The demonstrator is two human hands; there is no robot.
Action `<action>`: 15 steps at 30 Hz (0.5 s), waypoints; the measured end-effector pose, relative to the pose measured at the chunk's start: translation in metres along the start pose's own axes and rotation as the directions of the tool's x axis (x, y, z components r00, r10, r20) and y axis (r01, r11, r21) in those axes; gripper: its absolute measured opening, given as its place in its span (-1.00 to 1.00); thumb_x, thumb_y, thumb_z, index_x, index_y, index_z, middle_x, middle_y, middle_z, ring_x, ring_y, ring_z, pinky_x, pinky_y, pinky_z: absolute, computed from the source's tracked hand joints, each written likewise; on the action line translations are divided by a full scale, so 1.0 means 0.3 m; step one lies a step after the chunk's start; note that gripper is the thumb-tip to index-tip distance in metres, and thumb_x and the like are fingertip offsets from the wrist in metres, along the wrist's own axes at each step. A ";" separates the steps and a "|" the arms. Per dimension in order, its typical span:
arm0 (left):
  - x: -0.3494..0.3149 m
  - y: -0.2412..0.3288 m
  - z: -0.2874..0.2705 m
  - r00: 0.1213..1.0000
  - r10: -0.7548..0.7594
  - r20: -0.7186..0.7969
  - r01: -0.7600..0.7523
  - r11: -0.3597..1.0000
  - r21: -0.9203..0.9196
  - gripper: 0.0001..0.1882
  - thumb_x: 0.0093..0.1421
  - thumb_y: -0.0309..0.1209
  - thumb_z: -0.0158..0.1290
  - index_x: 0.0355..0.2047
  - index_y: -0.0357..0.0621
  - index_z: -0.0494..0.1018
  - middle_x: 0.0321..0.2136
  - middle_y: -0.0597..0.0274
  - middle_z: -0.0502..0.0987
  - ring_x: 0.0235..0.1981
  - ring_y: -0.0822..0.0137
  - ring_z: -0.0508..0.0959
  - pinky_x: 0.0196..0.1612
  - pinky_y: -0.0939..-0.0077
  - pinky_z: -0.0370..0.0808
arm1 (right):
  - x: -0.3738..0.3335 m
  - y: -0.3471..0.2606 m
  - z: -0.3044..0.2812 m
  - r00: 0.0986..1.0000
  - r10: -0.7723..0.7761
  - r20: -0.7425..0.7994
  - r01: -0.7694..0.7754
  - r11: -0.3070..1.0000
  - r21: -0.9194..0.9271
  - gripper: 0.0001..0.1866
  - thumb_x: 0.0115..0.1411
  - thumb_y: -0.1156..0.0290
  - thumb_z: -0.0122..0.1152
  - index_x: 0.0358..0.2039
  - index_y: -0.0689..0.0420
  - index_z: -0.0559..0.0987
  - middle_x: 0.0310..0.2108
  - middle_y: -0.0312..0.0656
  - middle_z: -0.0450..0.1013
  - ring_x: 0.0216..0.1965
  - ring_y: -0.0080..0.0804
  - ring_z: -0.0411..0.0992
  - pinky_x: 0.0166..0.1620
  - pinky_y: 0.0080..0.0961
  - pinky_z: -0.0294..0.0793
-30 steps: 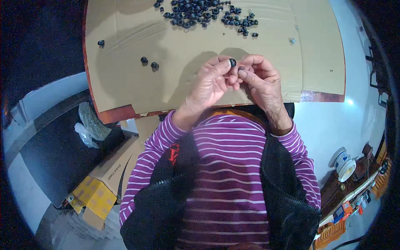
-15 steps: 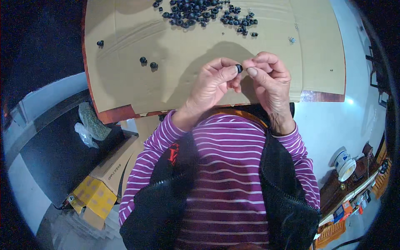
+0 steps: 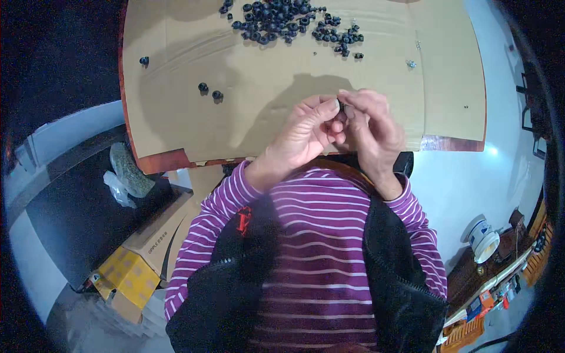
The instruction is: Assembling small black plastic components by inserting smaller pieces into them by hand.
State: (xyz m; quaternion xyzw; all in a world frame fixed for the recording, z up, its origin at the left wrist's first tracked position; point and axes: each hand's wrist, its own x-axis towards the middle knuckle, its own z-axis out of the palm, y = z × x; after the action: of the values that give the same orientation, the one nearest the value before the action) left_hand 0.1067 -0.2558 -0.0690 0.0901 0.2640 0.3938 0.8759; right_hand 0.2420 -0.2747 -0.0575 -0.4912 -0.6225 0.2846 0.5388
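Just above the near edge of the cardboard sheet, my two hands meet. My left hand [image 3: 304,130] pinches a small round black part [image 3: 341,106] between thumb and fingers, and most of it is covered. Pressed against that part are the thumb and curled fingers of my right hand [image 3: 378,128]; anything tiny inside its pinch is hidden. To the left lie two loose black parts, one [image 3: 203,87] beside the other [image 3: 217,95]. A big pile of similar black parts [image 3: 273,20] spreads along the far side, with a smaller cluster [image 3: 341,36] at its right.
The cardboard sheet [image 3: 265,70] covers the table. Tiny silvery pieces [image 3: 411,64] lie at its right, and another black part [image 3: 144,60] at its far left. Left of me are a carton [image 3: 153,235] and a yellow-taped box [image 3: 126,273]. A white bucket [image 3: 484,241] stands at right.
My right hand has moved left and its fingers have closed in on the black part in my left hand. The gap between the hands is gone.
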 end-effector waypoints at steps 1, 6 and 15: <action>0.002 -0.005 -0.008 1.000 -0.018 -0.013 0.018 0.999 -0.038 -0.82 0.16 -0.37 -0.03 -0.28 -0.19 0.42 -0.51 0.31 0.44 -0.52 0.52 0.42 -0.48 0.61 0.44 | 0.001 0.004 0.005 0.996 -0.092 0.003 0.092 0.992 -0.088 -0.75 0.02 0.72 0.03 -0.25 0.27 0.48 -0.30 -0.05 0.43 -0.32 -0.39 0.39 -0.29 -0.59 0.39; 0.003 -0.004 0.001 0.989 -0.014 -0.146 0.002 0.997 -0.081 -0.83 0.15 -0.34 -0.02 -0.31 -0.16 0.42 -0.47 0.30 0.46 -0.54 0.51 0.44 -0.50 0.68 0.42 | -0.007 -0.008 0.018 0.943 -0.269 0.196 0.329 0.834 -0.442 -0.62 -0.04 0.69 0.08 -0.12 0.32 0.42 -0.14 -0.08 0.39 -0.24 -0.33 0.40 -0.16 -0.53 0.36; 0.024 0.053 -0.077 0.994 -0.029 0.102 0.051 0.974 -0.222 -0.86 0.14 -0.38 -0.04 -0.34 -0.15 0.41 -0.46 0.25 0.44 -0.50 0.50 0.42 -0.45 0.57 0.45 | 0.067 0.059 -0.020 0.994 0.102 -0.029 -0.104 0.991 -0.087 -0.65 0.06 0.66 0.00 -0.10 0.19 0.41 -0.19 -0.16 0.38 -0.21 -0.45 0.37 -0.25 -0.64 0.36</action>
State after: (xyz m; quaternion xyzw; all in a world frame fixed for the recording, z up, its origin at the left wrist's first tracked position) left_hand 0.0882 -0.2410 -0.0855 0.0046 0.1762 0.3985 0.9001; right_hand 0.2544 -0.2511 -0.0636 -0.5492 -0.6018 0.2783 0.5087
